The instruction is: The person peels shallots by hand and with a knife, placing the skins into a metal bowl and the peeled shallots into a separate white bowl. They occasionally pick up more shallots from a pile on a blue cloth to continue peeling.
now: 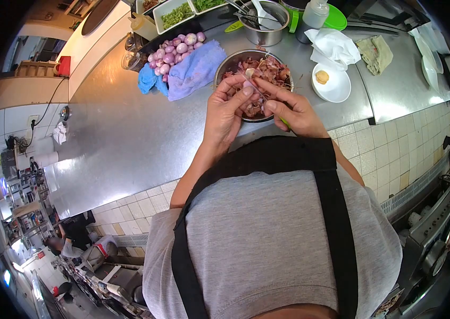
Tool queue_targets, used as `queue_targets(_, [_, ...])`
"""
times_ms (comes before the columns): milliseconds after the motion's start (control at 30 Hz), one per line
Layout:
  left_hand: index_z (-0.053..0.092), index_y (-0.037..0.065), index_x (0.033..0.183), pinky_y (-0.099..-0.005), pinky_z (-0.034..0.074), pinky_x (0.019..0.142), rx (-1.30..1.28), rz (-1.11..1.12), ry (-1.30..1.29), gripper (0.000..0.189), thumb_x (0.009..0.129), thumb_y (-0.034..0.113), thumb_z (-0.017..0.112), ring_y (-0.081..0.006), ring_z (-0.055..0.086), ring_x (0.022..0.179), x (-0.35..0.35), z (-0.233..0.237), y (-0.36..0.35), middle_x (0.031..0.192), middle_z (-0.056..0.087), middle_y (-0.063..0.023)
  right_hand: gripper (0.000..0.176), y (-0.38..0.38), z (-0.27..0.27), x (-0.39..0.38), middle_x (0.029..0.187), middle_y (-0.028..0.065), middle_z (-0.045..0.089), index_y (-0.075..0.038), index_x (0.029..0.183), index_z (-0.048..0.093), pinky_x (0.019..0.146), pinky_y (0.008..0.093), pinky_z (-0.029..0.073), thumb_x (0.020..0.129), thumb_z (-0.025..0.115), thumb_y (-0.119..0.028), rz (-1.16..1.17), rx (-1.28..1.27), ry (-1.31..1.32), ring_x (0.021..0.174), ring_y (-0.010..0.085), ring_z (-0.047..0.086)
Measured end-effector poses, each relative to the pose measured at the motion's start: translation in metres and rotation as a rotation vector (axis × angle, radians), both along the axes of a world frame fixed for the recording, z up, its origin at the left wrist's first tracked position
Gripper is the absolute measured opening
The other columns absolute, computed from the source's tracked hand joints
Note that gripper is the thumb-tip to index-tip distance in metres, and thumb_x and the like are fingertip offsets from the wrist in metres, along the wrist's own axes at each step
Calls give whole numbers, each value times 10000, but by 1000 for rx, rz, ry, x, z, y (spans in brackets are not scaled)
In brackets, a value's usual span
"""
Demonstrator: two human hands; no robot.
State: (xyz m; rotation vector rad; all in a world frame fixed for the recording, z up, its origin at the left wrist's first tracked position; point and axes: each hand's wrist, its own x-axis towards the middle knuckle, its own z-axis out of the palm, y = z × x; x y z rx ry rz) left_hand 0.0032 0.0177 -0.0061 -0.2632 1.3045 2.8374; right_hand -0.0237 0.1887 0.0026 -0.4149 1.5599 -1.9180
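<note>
Over a metal bowl [290, 87] full of reddish-brown onion skins [270, 69], my two hands are close together. My left hand [225, 109] is closed, pinching a small purple onion [247, 84] between thumb and fingers, which partly hide it. A small knife with a green handle [284, 123] is gripped in my right hand [297, 112], its thin blade angled toward the onion. Left of the bowl lies a pile of small peeled purple onions [174, 50], against a lilac cloth [198, 69].
A blue cloth [151, 80] lies by the onions. Rightward are a white bowl [341, 91] with a yellowish lump, crumpled white paper [334, 48] and a green cloth [376, 54]. Behind stand a steel pot [267, 36] with utensils and trays of chopped greens [178, 17]. Another person [71, 247] is at far left.
</note>
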Motion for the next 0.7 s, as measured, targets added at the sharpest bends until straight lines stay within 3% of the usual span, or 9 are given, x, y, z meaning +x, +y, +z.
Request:
queue_targets(100, [566,15,1026,-260,516,786,-17,9,19,201,830,31,611,-136,615,843,0,0,-1,949,614,-75,413,-5,-10,-1,760,6,515,-139,1316,457,467,179,334,907,504,-124,-39,67,247,540,42,395])
queue_targets(167, [564,10,1024,-264,515,793,-2,-2,19,194,835,30,603,-143,616,854,2,-3,-2,955,614,-78,406,-4,-12,-2,767,12,524,-134,1312,460,464,178,337,908,502,-122,-48,64,240,537,43,401])
queue_targets(333, [548,-8,1080,-272,511,812,22,-32,14,230,854,29,570,-171,618,886,1,1,-1,992,611,-96,377,1,-6,-7,767,27,529,-114,1302,466,437,182,345,925,478,-128,-32,-163,-221,507,53,417])
queue_targets(700, [534,-26,1127,-271,500,829,103,-46,-12,268,865,28,550,-175,606,908,0,-3,-3,1047,599,-104,397,2,1,-7,747,22,505,-117,1319,442,431,196,337,926,482,-153,-32,-114,-165,498,69,408])
